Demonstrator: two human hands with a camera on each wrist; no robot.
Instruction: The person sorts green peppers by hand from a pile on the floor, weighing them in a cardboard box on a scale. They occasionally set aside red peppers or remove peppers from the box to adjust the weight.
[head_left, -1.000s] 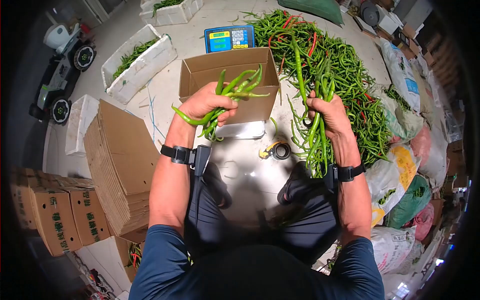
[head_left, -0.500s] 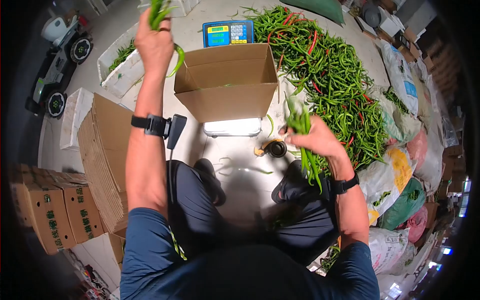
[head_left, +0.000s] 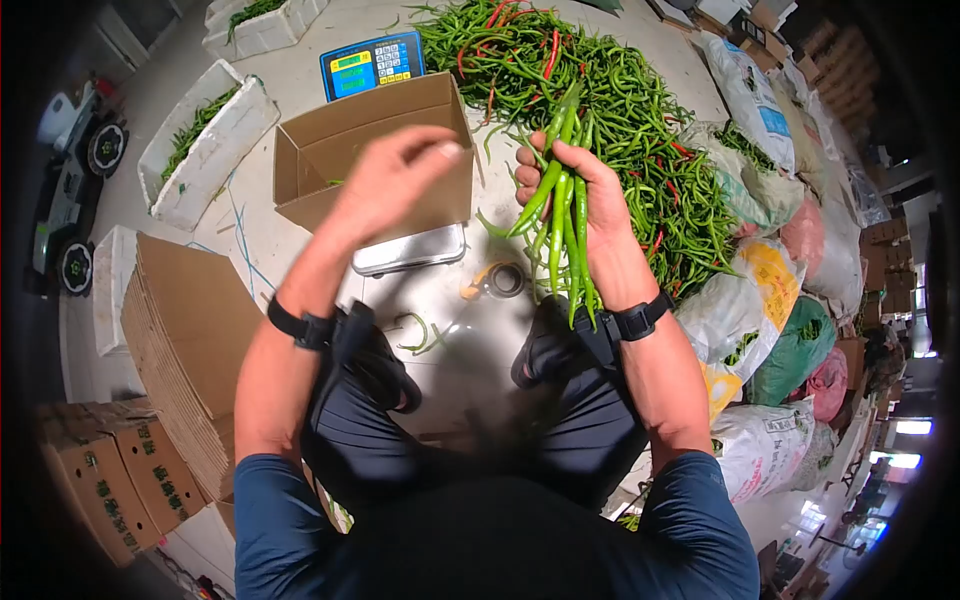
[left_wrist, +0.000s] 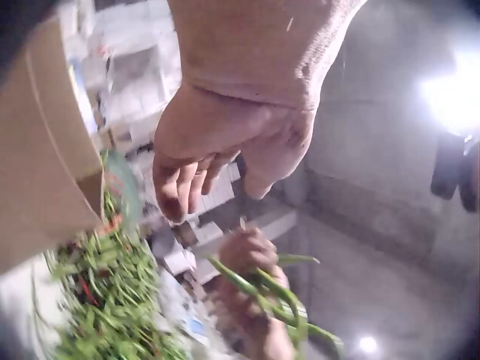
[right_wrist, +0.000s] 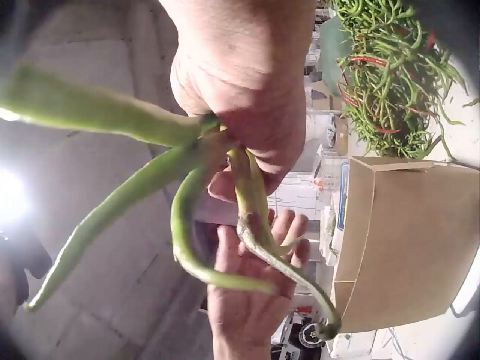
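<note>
My right hand [head_left: 600, 195] grips a bunch of long green chili peppers [head_left: 562, 225], their ends hanging below the fist. It is just right of the cardboard box [head_left: 440, 185], in front of the chili pile [head_left: 640, 130]. The left hand [head_left: 395, 180], blurred, is in front of the box with nothing in it. Its fingers point toward the right hand, loosely bent in the left wrist view. In the right wrist view, several peppers [right_wrist: 112, 195] fan out from the right fist, and the open left palm [right_wrist: 251, 300] appears beyond them.
The box stands on a scale [head_left: 410, 255] with a blue display [head_left: 372, 68] behind it. A tape roll [head_left: 507, 280] lies on the floor. White foam boxes [head_left: 255, 112] and flattened cartons [head_left: 190, 330] are at left, stuffed sacks [head_left: 760, 280] at right.
My left hand swung up left with its peppers toward a foam box, then came back without them. The right hand dipped, then rose, keeping its peppers. The head view turned right.
</note>
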